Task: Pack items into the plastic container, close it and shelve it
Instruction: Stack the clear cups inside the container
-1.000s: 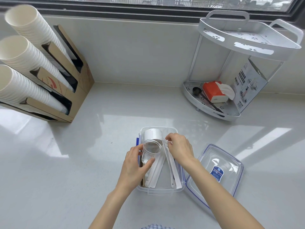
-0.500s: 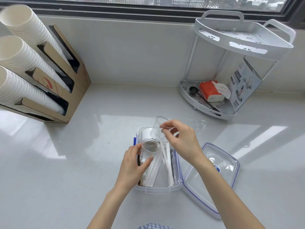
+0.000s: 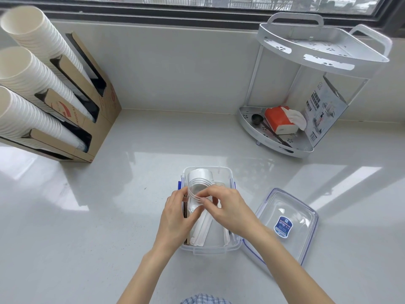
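A clear plastic container with blue clips stands open on the white counter in front of me. Inside lie white paper-wrapped sticks and a white cup at the far end. A stack of clear plastic cups lies over the container. My left hand grips the stack from the left. My right hand pinches its rim from the right. The container's clear lid with a blue label lies on the counter to the right, tilted against the container.
A cardboard dispenser with three stacks of white paper cups stands at the back left. A white two-tier corner shelf stands at the back right; its lower tier holds a red tissue pack, a black scoop and a box.
My right hand lifted a clear cup up from the container, then brought it down onto the cups held by my left hand. The view shifted slightly.
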